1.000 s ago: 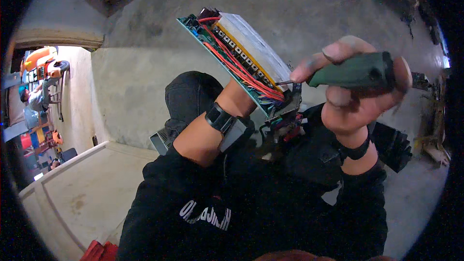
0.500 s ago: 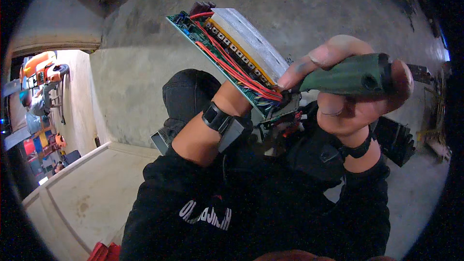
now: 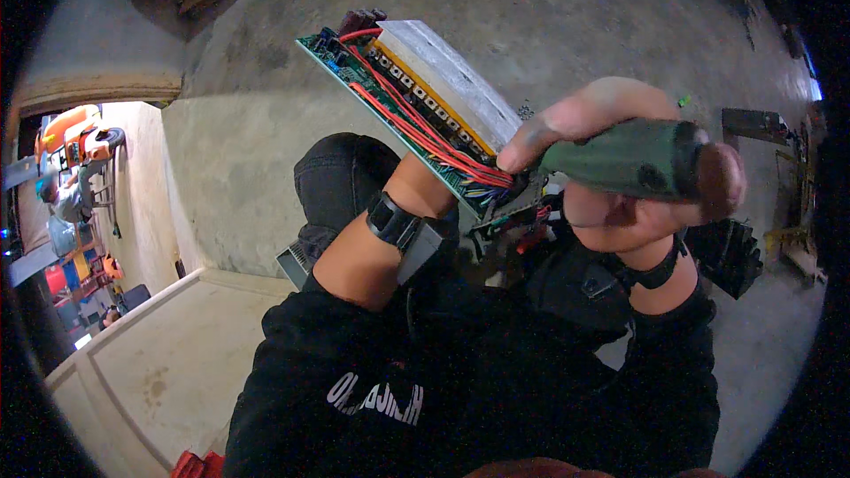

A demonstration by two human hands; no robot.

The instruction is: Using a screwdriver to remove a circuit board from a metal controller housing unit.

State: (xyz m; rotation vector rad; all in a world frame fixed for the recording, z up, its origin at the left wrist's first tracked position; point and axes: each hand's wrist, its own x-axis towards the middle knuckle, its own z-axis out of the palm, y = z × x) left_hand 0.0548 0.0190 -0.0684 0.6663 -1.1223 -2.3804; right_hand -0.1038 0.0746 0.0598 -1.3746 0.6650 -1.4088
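A green circuit board [image 3: 323, 55] is held up at a slant, carrying red wires [image 3: 403, 124], a row of components along a yellow strip and a silver heat sink [image 3: 456, 71]. My left hand [image 3: 418, 184] is behind the board and supports it; its fingers are hidden. My right hand [image 3: 611, 106] is closed around a dark green screwdriver handle [image 3: 602, 161] with a black end. My right index finger reaches along the handle to the board's lower right corner. The screwdriver's tip cannot be seen.
Below the board, more wires and small parts [image 3: 531, 219] lie near my lap. A grey finned metal piece [image 3: 292, 258] is beside my left forearm. On the concrete floor [image 3: 248, 142] at right sit dark boxes [image 3: 726, 252]. At far left, a person [image 3: 71, 197] sits beyond a doorway near an orange vehicle.
The circuit board has shifted slightly left and down. My right hand and the screwdriver handle have moved a little left and down, and the handle appears turned.
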